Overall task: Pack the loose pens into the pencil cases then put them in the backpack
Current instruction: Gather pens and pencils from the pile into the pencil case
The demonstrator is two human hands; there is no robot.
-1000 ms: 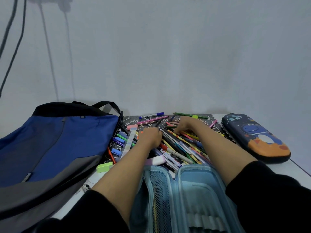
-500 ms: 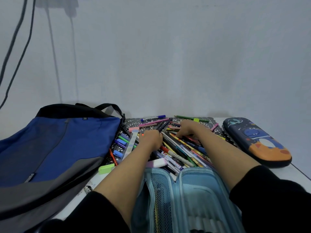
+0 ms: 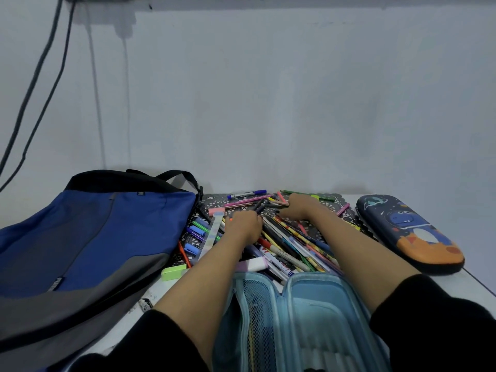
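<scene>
Left hand (image 3: 245, 224) and right hand (image 3: 298, 208) sunk in the loose pens (image 3: 291, 247) on the worktop (image 3: 166, 288), just beyond the open blue pencil case (image 3: 314, 307) — fingers curled under, grip impossible to tell. Rake a parallel bundle together before lifting — fewer strays.

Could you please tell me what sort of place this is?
Likely a study desk at home: a white table against a bare wall, with a backpack, pens and pencil cases.

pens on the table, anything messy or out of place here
Yes: the pens lie in a criss-crossed heap on the black mat, outside the open blue case. One green marker sits apart, beside the backpack.
</scene>
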